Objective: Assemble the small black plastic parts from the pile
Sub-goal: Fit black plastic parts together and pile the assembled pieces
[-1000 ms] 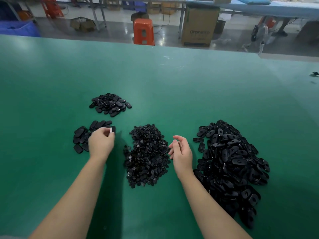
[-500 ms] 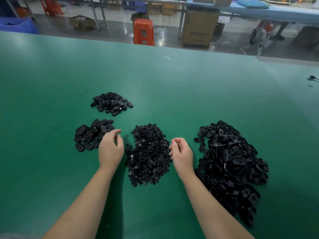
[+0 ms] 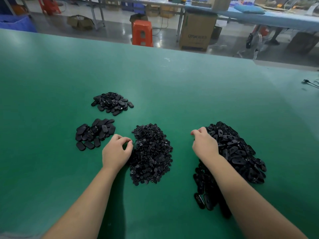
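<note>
We see two bare forearms coming in from the bottom edge, no sleeves on either up to the frame edge. Left hand (image 3: 116, 152) and right hand (image 3: 204, 144): no gloves, no rings, no watch or wristband. We can't make out the nails, the fingertips are too small and partly turned away. No marks, tape or finger cots visible on either hand. The rest of the person is out of view.
</note>
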A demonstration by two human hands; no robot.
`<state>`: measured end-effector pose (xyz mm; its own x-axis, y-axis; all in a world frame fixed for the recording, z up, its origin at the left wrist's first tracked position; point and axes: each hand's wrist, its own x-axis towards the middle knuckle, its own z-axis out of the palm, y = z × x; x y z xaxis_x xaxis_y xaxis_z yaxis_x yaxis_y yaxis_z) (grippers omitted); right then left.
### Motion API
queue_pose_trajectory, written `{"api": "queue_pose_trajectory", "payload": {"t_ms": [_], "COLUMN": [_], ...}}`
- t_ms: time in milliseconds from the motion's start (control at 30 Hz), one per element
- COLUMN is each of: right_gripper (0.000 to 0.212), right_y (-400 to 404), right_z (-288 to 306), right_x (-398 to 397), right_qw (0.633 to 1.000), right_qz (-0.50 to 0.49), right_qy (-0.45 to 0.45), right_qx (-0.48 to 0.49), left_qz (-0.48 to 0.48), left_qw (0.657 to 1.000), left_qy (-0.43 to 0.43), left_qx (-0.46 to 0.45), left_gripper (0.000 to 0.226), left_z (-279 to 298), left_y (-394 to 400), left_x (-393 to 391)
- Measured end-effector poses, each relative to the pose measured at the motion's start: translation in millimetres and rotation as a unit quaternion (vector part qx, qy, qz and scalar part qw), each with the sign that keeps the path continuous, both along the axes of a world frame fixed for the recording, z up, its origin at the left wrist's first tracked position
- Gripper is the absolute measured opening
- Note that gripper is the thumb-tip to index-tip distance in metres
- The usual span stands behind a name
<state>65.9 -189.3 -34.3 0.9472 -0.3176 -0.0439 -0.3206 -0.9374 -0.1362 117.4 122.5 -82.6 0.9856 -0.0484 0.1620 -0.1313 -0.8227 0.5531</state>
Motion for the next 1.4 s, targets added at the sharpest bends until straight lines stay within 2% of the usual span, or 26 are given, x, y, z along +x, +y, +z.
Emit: {"api": "queue_pose_trajectory", "payload": {"t_ms": [133, 400, 600, 700, 767, 867, 933, 1033, 1133, 1233, 1267, 1400], "right_gripper": [0.030, 0.021, 0.014, 0.009, 0.003, 0.018, 0.017, 0.007, 0.017, 0.037, 0.033, 0.014], "right_y": [-17.1, -23.8, -24.2, -19.3, -12.1, 6.1, 18.2, 34.6, 49.9, 60.6, 62.1, 65.7], "right_z": [3.7, 1.3, 5.3, 13.2, 16.2, 16.6, 12.8, 0.3, -14.8, -24.5, -26.7, -32.6], "right_x": [0.2, 2.1, 1.2, 2.5, 4.4, 4.6, 3.4, -0.2, -4.2, -6.5, -6.8, -6.7], "right_qw": [0.995, 0.995, 0.999, 0.993, 0.962, 0.861, 0.808, 0.768, 0.737, 0.694, 0.683, 0.689], "right_qz": [0.006, 0.025, 0.031, -0.002, -0.034, -0.080, -0.109, -0.150, -0.167, -0.181, -0.187, -0.210], "right_qy": [0.082, 0.058, 0.007, -0.074, -0.127, -0.158, -0.181, -0.219, -0.231, -0.244, -0.249, -0.260], "right_qx": [-0.063, -0.079, -0.017, 0.094, 0.239, 0.477, 0.550, 0.582, 0.613, 0.653, 0.660, 0.643], "left_qz": [-0.007, -0.006, -0.011, -0.017, -0.018, -0.019, -0.019, -0.015, -0.007, -0.005, -0.004, -0.007], "left_qw": [1.000, 1.000, 1.000, 1.000, 1.000, 1.000, 1.000, 1.000, 1.000, 1.000, 1.000, 1.000], "left_qy": [0.016, 0.020, 0.012, 0.013, 0.013, 0.014, 0.015, 0.016, 0.016, 0.010, 0.007, 0.003], "left_qx": [0.009, 0.009, 0.003, 0.003, 0.004, 0.006, 0.005, 0.002, -0.001, 0.003, 0.005, 0.014], "left_gripper": [0.017, 0.016, 0.011, 0.010, 0.010, 0.009, 0.008, 0.009, 0.010, 0.009, 0.009, 0.009], "left_z": [1.1, 2.3, 0.7, -0.4, -0.9, -0.3, 0.7, 1.1, 1.0, 1.5, 1.5, 1.3], "left_y": [0.4, -0.5, 0.3, 0.8, 1.3, 1.6, 1.5, 1.4, 0.9, 0.2, 0.3, 0.9], "left_x": [0.2, -0.8, 0.0, 0.2, 0.7, 0.7, 0.8, 0.5, 0.4, 0.6, 0.8, 2.1]}}
